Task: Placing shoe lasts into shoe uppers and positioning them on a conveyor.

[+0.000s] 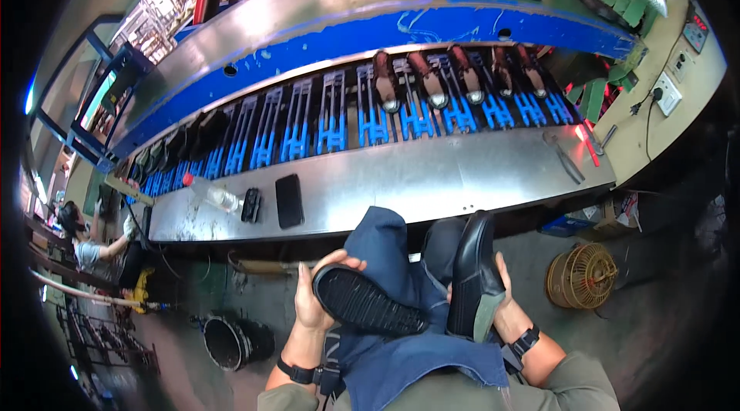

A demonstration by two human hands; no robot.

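Observation:
Above my lap, my left hand [310,295] grips a black shoe [366,299] by one end, fingers behind it and thumb up. Its ridged sole faces me, so the upper is hidden. My right hand [505,295] is wrapped round the outer side of a second black shoe [472,268]. That one is tilted with its toe up, showing a smooth dark upper and a grey-green patch near the heel. The two shoes are apart. Blue cloth [385,245] covers my legs beneath them.
A metal bench [370,180] crosses ahead, bearing a phone [290,201], a clear bottle [212,194] and pincers [566,161]. Behind it, brown shoes [428,83] rest on a blue rack [331,122]. A bucket [231,342] and a wicker basket [580,276] stand on the floor. Another person [89,249] is far left.

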